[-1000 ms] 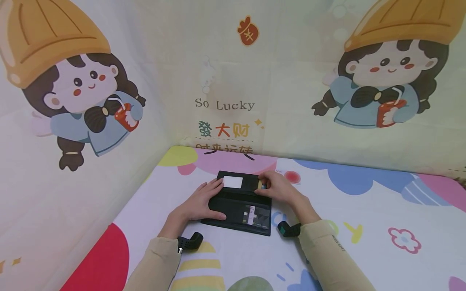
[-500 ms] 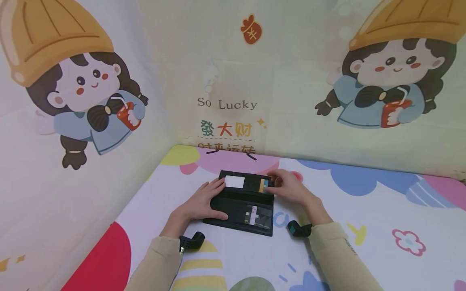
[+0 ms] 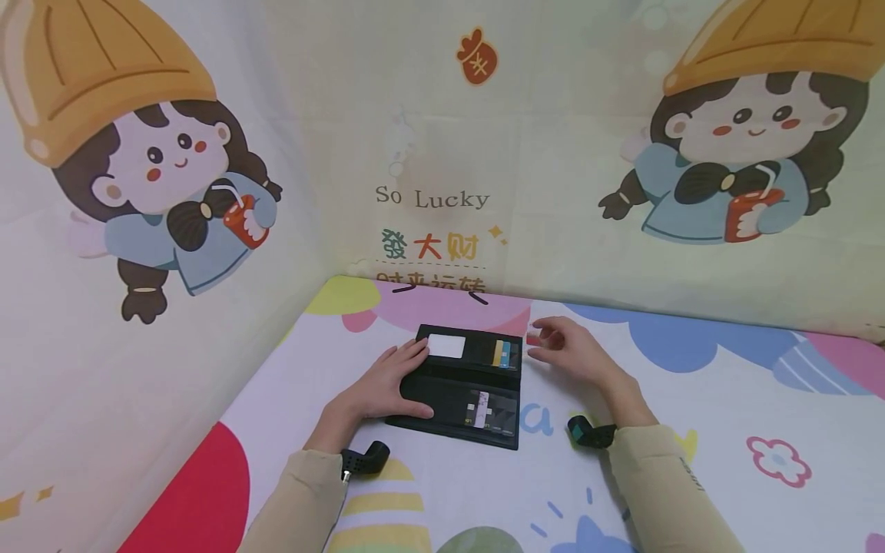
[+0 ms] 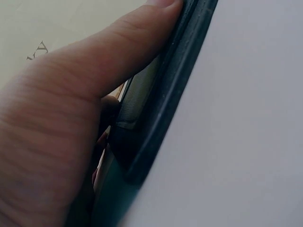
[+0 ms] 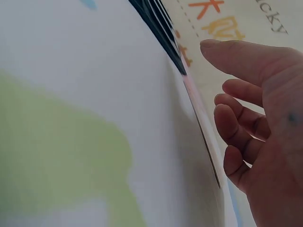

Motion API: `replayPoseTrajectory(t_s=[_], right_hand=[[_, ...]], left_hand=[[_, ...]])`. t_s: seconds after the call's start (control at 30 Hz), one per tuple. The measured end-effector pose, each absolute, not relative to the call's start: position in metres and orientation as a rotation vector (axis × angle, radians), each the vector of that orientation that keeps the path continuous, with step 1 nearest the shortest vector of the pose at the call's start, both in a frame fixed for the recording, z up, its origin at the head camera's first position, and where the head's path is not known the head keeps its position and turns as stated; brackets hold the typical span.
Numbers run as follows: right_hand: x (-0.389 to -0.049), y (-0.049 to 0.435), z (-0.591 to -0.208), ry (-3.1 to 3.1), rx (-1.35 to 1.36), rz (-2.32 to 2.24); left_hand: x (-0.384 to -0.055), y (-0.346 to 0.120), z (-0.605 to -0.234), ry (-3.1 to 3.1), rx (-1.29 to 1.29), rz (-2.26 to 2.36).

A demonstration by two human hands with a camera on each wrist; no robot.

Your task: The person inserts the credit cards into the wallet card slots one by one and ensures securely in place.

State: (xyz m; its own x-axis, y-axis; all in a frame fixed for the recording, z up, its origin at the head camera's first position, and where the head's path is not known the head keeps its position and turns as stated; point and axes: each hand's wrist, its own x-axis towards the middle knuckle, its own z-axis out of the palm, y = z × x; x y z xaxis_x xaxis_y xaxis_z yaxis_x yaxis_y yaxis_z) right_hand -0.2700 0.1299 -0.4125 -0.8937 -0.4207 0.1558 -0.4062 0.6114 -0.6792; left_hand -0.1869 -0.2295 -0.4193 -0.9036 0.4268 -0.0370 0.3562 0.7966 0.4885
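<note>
A black wallet (image 3: 442, 388) lies unfolded on the table in the head view. Its upper half bears a white card (image 3: 445, 346) at the left and a yellow and blue card (image 3: 502, 354) in a slot at the right. Dark cards with a pale strip (image 3: 482, 409) sit in the lower half. My left hand (image 3: 380, 388) rests spread on the wallet's left side, its thumb on the lower half; the left wrist view shows the thumb (image 4: 118, 52) along the wallet's edge. Just right of the wallet hovers my right hand (image 3: 570, 349), fingers loosely bent, holding nothing.
A colourfully printed cloth (image 3: 691, 399) covers the table. Behind and to the left hang printed curtains (image 3: 553, 153) with cartoon figures. A black wrist camera (image 3: 366, 458) is worn on the left wrist, and another camera (image 3: 590, 432) on the right.
My right hand has let go of the yellow and blue card and moved right, off the wallet, uncovering the card in its slot. The left hand stays on the wallet.
</note>
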Motion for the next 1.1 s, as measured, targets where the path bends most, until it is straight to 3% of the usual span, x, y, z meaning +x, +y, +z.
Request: replayPoseTrajectory(t_s=[0.47,1.1], right_hand=[[-0.274,0.158,-0.41,2.823,-0.555,-1.165],[-0.283,0.187,-0.414,2.823,-0.574,-1.142]], left_hand=[[-0.188,-0.23,-0.422,2.845,0.636,0.745],[-0.188,-0.229,-0.42,2.836,0.641,0.739]])
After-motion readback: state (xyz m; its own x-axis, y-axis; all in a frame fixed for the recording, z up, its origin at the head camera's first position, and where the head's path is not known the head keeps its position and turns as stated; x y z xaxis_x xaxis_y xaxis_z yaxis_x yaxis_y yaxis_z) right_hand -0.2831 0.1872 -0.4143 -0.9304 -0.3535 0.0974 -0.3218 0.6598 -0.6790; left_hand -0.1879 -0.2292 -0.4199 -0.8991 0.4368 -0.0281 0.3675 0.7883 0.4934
